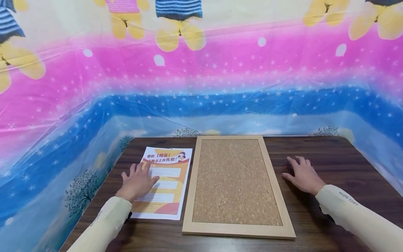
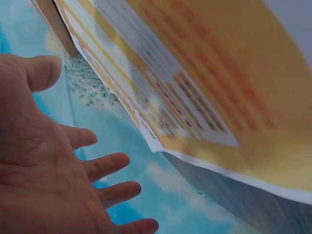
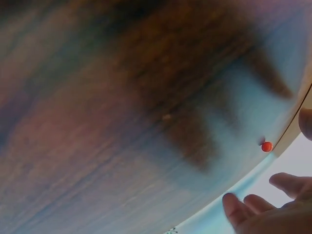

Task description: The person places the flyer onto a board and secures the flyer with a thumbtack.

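- Patterned cloth (image 1: 217, 75) hung behind the dark wooden table (image 1: 343, 175) in the head view, meeting it along the surface's far edge.
- Your poster (image 1: 167, 183) lay flat toward the surface's left edge, just beside the framed cork board (image 1: 234, 182), which reached up to the far edge.
- As a judgement, the poster was thin paper: very light, limp, easy to crease or tear, and likely to slide on the smooth surface. You did best to take it by its side edges or two corners, without squeezing the middle.
- The board looked stiff and fairly light; its wooden frame offered you a firmer hold than the cork.
- Your left hand (image 1: 136, 180) was spread above the poster's left side, gripping nothing.
- Your right hand (image 1: 305, 176) was loosely spread between the board and the surface's right edge, with nothing in its hold.
- From the left wrist, your palm showed with thumb and fingers well parted and nothing between them; the fingertips appeared apart from the sheet.
- From the right wrist, your fingers showed only partly, at the lower right, slightly bent and holding nothing. A small red ball (image 3: 266, 146) lay near them, close to the board's frame; you could not tell from this view what it was for. It looked hard and apt to roll, suited to a fingertip pinch.
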Tool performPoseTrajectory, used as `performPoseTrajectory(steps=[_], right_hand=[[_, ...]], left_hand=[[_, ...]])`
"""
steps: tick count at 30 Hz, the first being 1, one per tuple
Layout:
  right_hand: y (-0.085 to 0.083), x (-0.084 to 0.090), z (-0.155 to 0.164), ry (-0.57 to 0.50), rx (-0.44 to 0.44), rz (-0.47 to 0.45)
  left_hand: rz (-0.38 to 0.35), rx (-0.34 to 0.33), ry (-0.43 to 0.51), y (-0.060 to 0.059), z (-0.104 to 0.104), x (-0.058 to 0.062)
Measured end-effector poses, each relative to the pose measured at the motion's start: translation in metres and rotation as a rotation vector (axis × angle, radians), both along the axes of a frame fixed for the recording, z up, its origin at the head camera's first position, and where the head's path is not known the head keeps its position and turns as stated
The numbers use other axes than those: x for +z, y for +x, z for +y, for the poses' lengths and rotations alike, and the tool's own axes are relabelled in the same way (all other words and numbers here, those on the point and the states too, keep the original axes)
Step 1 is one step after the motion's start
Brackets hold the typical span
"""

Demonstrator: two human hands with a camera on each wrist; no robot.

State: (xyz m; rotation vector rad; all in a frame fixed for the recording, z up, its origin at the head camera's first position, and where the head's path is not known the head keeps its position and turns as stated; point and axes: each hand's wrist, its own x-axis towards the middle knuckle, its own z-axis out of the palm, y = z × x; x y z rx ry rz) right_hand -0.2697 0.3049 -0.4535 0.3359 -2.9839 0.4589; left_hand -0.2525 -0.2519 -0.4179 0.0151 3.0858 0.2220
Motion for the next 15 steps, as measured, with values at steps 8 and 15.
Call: performPoseTrajectory(steps=[8, 15], right_hand=[[-0.007, 0.004, 0.000, -0.063, -0.002, 0.019], [-0.012, 0.005, 0.003, -0.071, 0.031, 0.052]], left_hand=[[-0.009, 0.050, 0.036, 0.005, -0.015, 0.003], [0.041, 0.062, 0.038, 0.008, -0.024, 0.008]])
